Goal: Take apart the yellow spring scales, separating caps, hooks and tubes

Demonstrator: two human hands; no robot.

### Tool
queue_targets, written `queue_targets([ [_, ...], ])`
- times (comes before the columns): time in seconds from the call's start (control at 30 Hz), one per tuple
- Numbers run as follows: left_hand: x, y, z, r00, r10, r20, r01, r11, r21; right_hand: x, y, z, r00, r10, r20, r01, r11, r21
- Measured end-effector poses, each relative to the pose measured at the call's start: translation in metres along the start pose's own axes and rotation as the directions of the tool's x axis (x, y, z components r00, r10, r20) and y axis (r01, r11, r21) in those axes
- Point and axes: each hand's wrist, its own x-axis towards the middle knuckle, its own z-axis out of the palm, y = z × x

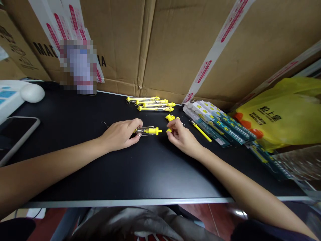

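My left hand point(124, 134) is closed around a clear tube tool with a yellow end point(151, 131). Thin metal wires run along its sides, and the yellow tip points right. Just across a small gap, my right hand point(182, 136) pinches a small yellow cap point(169, 130), mostly hidden by the fingers. Small yellow parts point(170, 117) lie on the table right behind those fingertips. Behind both hands rests a row of several similar yellow-ended clear tubes point(155, 108) with wire hooks. A thin hook point(104, 124) shows beyond my left wrist.
On the right are a yellow stick point(202, 131), several teal-and-white packages point(223, 125) and a yellow plastic bag point(278, 110). A phone point(18, 134) and a white device point(10, 97) sit at left. Large cardboard boxes point(170, 50) wall off the black table's point(150, 174) back.
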Motion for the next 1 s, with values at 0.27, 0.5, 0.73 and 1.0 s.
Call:
queue_targets([
  [0.27,0.002,0.002,-0.004,0.997,0.072,0.021,-0.071,0.996,-0.046,0.004,0.001,0.005,1.0,-0.016,0.021,0.018,0.995,-0.101],
  [0.5,-0.003,0.004,0.0,0.983,0.159,-0.089,-0.141,0.974,0.18,-0.001,-0.021,-0.003,0.988,0.143,0.06,-0.155,0.891,0.426],
  [0.73,-0.004,0.009,-0.001,0.974,0.2,-0.11,-0.166,0.952,0.257,-0.008,-0.038,0.003,0.887,0.176,0.427,-0.457,0.47,0.755],
  [1.0,-0.005,0.009,0.0,0.988,0.152,-0.022,-0.144,0.969,0.2,-0.011,-0.036,0.008,0.876,0.112,0.47,-0.47,0.423,0.775],
])
